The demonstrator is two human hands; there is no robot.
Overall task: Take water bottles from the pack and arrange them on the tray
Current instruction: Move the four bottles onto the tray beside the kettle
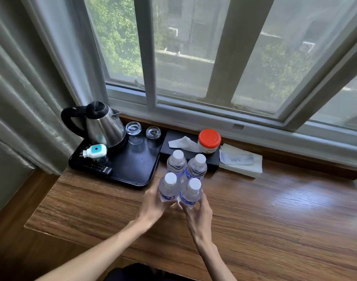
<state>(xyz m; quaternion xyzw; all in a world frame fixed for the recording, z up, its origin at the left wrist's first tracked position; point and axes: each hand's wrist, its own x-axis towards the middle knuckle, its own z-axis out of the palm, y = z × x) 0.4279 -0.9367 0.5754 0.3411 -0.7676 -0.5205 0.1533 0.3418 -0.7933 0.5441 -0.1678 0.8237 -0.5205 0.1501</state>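
Note:
Several clear water bottles with white caps and blue labels stand close together as a pack [182,175] on the wooden table, just right of the black tray [133,169]. My left hand [153,205] wraps the near left bottle [169,188] from the left side. My right hand [200,216] grips the near right bottle [190,193] from the right and below. The two far bottles stand untouched behind them. Any wrap around the pack is too faint to make out.
On the tray sit a steel kettle [103,124], two upturned glasses [142,131], a white and teal plug device [95,152] and a remote [98,168]. Behind the bottles lie a black tissue box [173,145], a red-lidded jar [209,140] and a paper packet [240,160]. The window sill runs along the back.

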